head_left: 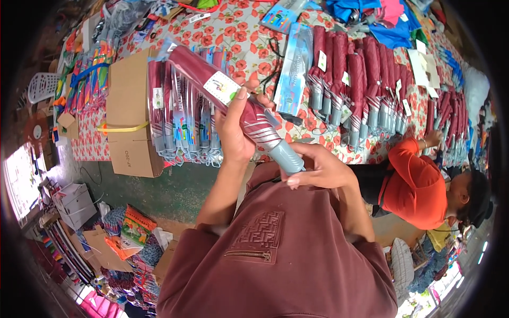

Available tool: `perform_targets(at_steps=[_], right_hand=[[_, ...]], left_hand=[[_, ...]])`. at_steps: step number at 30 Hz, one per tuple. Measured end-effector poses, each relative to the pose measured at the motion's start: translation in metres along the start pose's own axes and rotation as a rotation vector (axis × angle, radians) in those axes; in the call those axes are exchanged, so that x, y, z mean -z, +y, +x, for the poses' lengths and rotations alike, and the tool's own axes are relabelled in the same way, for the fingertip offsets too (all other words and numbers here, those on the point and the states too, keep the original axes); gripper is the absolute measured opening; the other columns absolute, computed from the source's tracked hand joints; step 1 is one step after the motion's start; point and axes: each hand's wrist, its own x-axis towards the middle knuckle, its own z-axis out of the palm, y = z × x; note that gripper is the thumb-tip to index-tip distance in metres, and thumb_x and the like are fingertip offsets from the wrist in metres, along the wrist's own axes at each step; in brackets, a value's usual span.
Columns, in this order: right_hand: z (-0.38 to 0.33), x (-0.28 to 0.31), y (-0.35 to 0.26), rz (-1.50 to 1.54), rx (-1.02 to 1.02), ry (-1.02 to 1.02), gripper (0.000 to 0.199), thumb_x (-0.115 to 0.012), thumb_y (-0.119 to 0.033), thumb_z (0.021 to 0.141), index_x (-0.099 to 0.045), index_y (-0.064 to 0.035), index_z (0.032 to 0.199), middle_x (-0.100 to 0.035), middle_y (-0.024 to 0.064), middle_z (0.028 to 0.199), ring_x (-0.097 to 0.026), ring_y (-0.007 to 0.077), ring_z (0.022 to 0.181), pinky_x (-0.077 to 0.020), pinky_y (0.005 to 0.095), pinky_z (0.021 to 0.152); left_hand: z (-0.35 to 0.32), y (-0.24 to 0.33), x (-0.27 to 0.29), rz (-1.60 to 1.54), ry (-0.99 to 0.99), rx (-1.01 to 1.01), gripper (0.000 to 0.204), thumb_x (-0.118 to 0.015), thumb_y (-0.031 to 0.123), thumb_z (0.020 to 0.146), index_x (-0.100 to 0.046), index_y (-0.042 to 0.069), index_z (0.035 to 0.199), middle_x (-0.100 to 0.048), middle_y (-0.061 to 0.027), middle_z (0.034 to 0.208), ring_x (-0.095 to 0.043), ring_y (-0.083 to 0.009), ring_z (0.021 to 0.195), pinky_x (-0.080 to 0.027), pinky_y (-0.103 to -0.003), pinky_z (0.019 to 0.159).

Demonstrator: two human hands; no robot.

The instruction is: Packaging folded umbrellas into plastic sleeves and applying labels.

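Observation:
A folded maroon umbrella [193,64] with silver stripes and a grey handle [287,157] lies slanted across my hands, its top pointing to the far left. Clear plastic shows at its top end, and a white label sits on its side. My left hand [235,124] is wrapped round its middle. The fingers of my right hand [324,168] close on the grey handle. Left of my left hand lies a row of maroon umbrellas in printed clear sleeves [183,106]. Beyond my right hand is a flat blue printed plastic sleeve [295,69].
Several folded maroon umbrellas [356,79] lie right of the sleeve on the poppy-patterned tablecloth [236,33]. A brown cardboard box [129,111] stands at the left, near multicoloured umbrellas [94,79]. A co-worker in an orange top [416,188] reaches over the table at the right.

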Motion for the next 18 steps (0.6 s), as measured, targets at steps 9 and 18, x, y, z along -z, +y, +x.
perform_targets(at_steps=[9, 18], right_hand=[[0.013, -0.017, 0.011, -0.026, -0.133, 0.153, 0.03, -0.075, -0.01, 0.09, -0.067, 0.0021, 0.117, -0.068, 0.0056, 0.077, -0.059, 0.0142, 0.065, -0.0478, 0.0282, 0.061], [0.025, -0.018, 0.032, -0.385, -0.14, 0.058, 0.034, -0.073, -0.014, 0.092, -0.064, 0.0043, 0.12, -0.071, 0.0108, 0.084, -0.062, 0.018, 0.069, -0.0497, 0.0284, 0.065]], left_hand=[[-0.019, -0.008, -0.007, 0.033, 0.207, -0.004, 0.023, -0.062, 0.008, 0.095, -0.054, 0.003, 0.115, -0.063, -0.0088, 0.086, -0.062, -0.017, 0.069, -0.053, -0.031, 0.061], [0.001, 0.042, 0.083, 1.325, 0.515, -0.129, 0.053, -0.061, 0.007, 0.088, -0.047, 0.008, 0.139, -0.068, -0.0179, 0.094, -0.063, -0.0203, 0.075, -0.053, -0.037, 0.068]])
